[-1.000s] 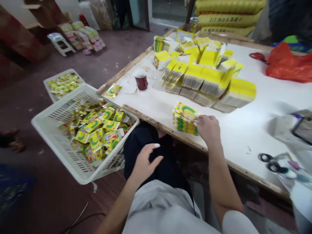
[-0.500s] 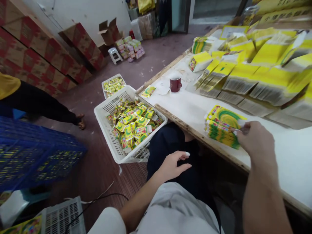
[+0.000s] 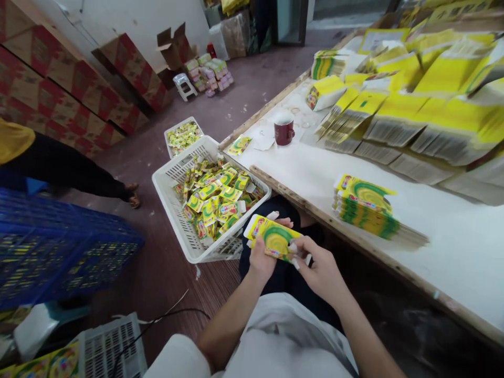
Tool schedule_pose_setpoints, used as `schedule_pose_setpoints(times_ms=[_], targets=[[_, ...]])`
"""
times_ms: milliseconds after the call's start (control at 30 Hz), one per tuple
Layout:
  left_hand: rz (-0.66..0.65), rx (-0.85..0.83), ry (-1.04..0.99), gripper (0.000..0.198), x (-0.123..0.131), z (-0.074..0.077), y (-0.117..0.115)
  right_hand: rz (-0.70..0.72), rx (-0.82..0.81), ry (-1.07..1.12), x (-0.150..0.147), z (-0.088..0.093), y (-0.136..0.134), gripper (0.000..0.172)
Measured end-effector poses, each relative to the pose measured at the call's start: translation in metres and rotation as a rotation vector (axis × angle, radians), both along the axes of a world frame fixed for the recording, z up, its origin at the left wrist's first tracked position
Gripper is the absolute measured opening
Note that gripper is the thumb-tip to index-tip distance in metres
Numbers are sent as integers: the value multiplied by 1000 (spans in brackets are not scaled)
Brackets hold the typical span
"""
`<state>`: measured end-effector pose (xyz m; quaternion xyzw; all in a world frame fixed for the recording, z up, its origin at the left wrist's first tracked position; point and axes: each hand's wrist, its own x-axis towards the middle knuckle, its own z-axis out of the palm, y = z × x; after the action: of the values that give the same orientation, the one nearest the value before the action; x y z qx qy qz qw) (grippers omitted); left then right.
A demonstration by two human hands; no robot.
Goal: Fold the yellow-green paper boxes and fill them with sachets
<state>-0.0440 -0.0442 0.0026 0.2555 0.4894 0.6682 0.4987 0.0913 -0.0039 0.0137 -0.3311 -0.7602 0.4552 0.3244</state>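
Over my lap, both hands hold one flat yellow-and-green carton (image 3: 273,237). My left hand (image 3: 260,257) grips its left end from below, fingers curled round it. My right hand (image 3: 318,268) pinches its right edge. A stack of the same flat cartons (image 3: 366,206) lies on the white table (image 3: 307,168) near the front edge, to the right of my hands. A white basket (image 3: 177,173) full of small yellow-green packs stands on the floor just left of my knees.
Rows of yellow carton bundles (image 3: 413,115) fill the far table, with a red mug (image 3: 284,129) beside them. A blue crate (image 3: 59,252) and a person's legs (image 3: 79,173) are at the left. A second small basket (image 3: 184,134) and red-brown boxes (image 3: 71,89) stand behind.
My right hand left the stack on the table and came down to my lap with one carton. My left hand rose and took hold of the carton's other end.
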Motion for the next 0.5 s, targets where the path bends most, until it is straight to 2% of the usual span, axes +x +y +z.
schedule_pose_setpoints(times_ms=[133, 267, 400, 500], targets=[[120, -18, -30, 74, -6, 8, 0, -20, -117, 40, -13, -8, -16, 8], [194, -23, -28, 68, -7, 9, 3, -51, -152, 79, -19, -6, -24, 9], [248, -5, -139, 62, -10, 9, 1, 14, -158, 89, -28, -1, -30, 6], [274, 67, -276, 57, -13, 8, -7, 82, -182, 137, -35, -6, -35, 4]])
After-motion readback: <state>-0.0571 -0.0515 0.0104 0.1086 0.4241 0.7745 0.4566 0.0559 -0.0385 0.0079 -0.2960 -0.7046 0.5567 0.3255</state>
